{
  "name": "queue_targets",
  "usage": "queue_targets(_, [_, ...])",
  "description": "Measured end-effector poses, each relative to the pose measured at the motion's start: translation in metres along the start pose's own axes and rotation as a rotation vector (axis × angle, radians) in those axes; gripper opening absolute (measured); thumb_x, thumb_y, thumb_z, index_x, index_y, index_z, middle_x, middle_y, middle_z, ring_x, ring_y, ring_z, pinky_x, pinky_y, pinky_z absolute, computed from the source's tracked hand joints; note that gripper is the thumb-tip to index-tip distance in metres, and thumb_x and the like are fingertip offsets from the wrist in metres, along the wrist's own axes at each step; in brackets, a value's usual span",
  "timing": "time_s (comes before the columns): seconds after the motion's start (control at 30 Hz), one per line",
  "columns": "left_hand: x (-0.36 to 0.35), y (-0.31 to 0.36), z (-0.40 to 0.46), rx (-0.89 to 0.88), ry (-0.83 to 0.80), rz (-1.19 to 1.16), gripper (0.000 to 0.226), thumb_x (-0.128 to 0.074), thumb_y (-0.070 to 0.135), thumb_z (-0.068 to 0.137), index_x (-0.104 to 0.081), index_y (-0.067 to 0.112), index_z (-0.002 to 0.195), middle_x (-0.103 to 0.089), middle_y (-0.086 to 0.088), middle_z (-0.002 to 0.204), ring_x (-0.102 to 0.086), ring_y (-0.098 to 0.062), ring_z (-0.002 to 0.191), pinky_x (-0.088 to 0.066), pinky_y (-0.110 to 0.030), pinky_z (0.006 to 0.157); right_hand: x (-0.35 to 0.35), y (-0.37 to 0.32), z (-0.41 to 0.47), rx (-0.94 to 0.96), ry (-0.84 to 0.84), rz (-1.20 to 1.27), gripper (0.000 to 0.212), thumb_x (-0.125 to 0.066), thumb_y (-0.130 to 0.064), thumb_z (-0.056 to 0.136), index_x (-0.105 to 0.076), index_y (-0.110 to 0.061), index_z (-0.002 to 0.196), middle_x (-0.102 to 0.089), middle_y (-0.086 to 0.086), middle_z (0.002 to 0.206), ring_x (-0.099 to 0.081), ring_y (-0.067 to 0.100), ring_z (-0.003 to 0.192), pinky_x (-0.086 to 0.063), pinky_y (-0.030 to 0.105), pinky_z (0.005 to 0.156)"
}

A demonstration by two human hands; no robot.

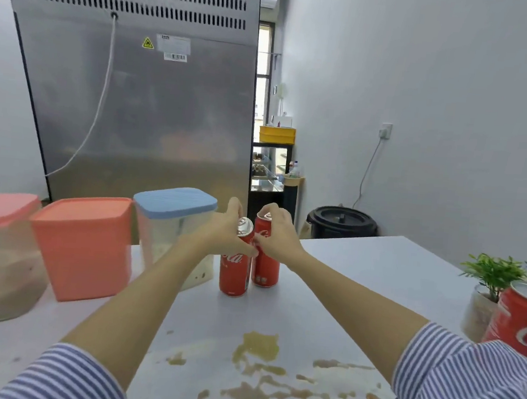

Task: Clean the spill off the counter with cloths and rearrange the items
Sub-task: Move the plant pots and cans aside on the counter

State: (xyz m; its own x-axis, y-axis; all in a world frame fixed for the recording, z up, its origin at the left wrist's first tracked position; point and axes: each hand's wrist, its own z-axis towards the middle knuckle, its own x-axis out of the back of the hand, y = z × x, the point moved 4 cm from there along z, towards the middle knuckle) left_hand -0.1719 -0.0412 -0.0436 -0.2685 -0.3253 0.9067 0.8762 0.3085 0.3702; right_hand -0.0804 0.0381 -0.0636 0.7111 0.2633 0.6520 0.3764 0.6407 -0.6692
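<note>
Two hands each grip an upright red soda can near the counter's (378,262) far edge: left hand (224,227) curled round the left can (234,270), right hand (277,231) round the right can (265,268). The brown spill (257,346) lies nearer, unwiped. Best lift both cans straight up, well clear of the puddle.

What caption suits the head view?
Left hand and right hand grip two cola cans beyond the brown spill.

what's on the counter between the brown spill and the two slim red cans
Nothing: in the head view, bare counter separates the spill from the two cans.
</note>
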Motion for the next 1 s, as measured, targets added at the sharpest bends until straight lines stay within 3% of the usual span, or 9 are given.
queue_targets(0.07, [0.0, 0.002, -0.001, 0.031, 0.018, -0.028, 0.063, -0.08, 0.038, 0.067, -0.03, 0.018, 0.1, -0.056, 0.001, 0.086, -0.054, -0.006, 0.068, -0.039, -0.017, 0.047, 0.007, 0.002, -0.001, -0.001, 0.004, -0.011, 0.043, -0.067, -0.011, 0.082, -0.042, -0.018, 0.117, -0.039, 0.01, 0.123, -0.052, 0.024, 0.1, -0.043, 0.027, 0.081])
queue_targets(0.13, [0.003, 0.005, -0.002, 0.059, 0.009, -0.044, 0.067, -0.081, 0.035, 0.067, -0.031, 0.018, 0.108, -0.053, -0.001, 0.092, -0.057, -0.013, 0.076, -0.045, -0.02, 0.05, 0.022, 0.005, -0.003, -0.032, 0.0, -0.038, 0.052, -0.073, -0.014, 0.078, -0.041, -0.018, 0.119, -0.04, 0.01, 0.122, -0.05, 0.024, 0.099, -0.044, 0.03, 0.08])
queue_targets(0.27, [0.009, 0.015, -0.005, 0.083, -0.049, -0.061, 0.071, -0.08, 0.034, 0.069, -0.036, 0.017, 0.122, -0.049, -0.005, 0.108, -0.057, -0.026, 0.098, -0.055, -0.027, 0.056, 0.072, 0.006, -0.012, -0.123, -0.073, -0.124, 0.072, -0.076, -0.017, 0.076, -0.036, -0.023, 0.136, -0.034, 0.012, 0.138, -0.046, 0.035, 0.12, -0.049, 0.044, 0.093])
queue_targets(0.33, [0.011, 0.024, -0.001, 0.05, -0.067, -0.022, 0.066, -0.08, 0.038, 0.068, -0.046, 0.015, 0.119, -0.058, -0.007, 0.111, -0.059, -0.026, 0.096, -0.056, -0.028, 0.057, 0.1, 0.003, -0.021, -0.152, -0.137, -0.305, 0.069, -0.071, -0.018, 0.082, -0.035, -0.02, 0.141, -0.031, 0.014, 0.142, -0.044, 0.035, 0.123, -0.048, 0.041, 0.092])
queue_targets(0.47, [0.001, 0.066, 0.011, -0.066, -0.078, -0.099, 0.062, -0.082, 0.041, 0.064, -0.054, 0.013, 0.113, -0.062, -0.005, 0.102, -0.058, -0.023, 0.086, -0.056, -0.029, 0.06, 0.149, 0.008, -0.04, -0.224, -0.214, -0.673, 0.053, -0.064, -0.023, 0.087, -0.047, -0.007, 0.135, -0.048, 0.014, 0.134, -0.048, 0.029, 0.121, -0.047, 0.034, 0.087])
queue_targets(0.6, [-0.022, 0.121, 0.015, -0.173, -0.123, -0.231, 0.063, -0.082, 0.037, 0.066, -0.054, 0.012, 0.116, -0.059, -0.004, 0.102, -0.057, -0.022, 0.09, -0.054, -0.027, 0.061, 0.176, 0.037, -0.058, -0.365, -0.233, -0.739, 0.057, -0.07, -0.024, 0.083, -0.048, -0.004, 0.131, -0.054, 0.013, 0.129, -0.056, 0.03, 0.115, -0.051, 0.033, 0.083])
queue_targets(0.77, [-0.056, 0.183, 0.024, -0.269, -0.19, -0.323, 0.056, -0.081, 0.033, 0.068, -0.056, 0.01, 0.114, -0.063, -0.01, 0.108, -0.061, -0.026, 0.096, -0.058, -0.038, 0.077, 0.193, 0.074, -0.076, -0.461, -0.242, -0.81, 0.051, -0.07, -0.019, 0.081, -0.048, -0.006, 0.125, -0.052, 0.015, 0.125, -0.056, 0.032, 0.11, -0.052, 0.036, 0.081])
queue_targets(0.87, [-0.074, 0.211, 0.026, -0.323, -0.223, -0.325, 0.054, -0.08, 0.029, 0.07, -0.058, 0.007, 0.113, -0.065, -0.011, 0.107, -0.063, -0.026, 0.095, -0.058, -0.038, 0.078, 0.206, 0.081, -0.084, -0.456, -0.245, -0.851, 0.047, -0.071, -0.014, 0.079, -0.051, -0.005, 0.12, -0.057, 0.013, 0.12, -0.056, 0.03, 0.104, -0.049, 0.034, 0.082])
queue_targets(1.0, [-0.096, 0.243, 0.029, -0.407, -0.246, -0.291, 0.059, -0.078, 0.026, 0.072, -0.055, 0.006, 0.122, -0.062, -0.01, 0.116, -0.061, -0.025, 0.097, -0.056, -0.034, 0.076, 0.225, 0.089, -0.099, -0.488, -0.195, -0.839, 0.053, -0.069, -0.007, 0.078, -0.047, -0.007, 0.127, -0.059, 0.009, 0.119, -0.057, 0.027, 0.106, -0.047, 0.034, 0.082])
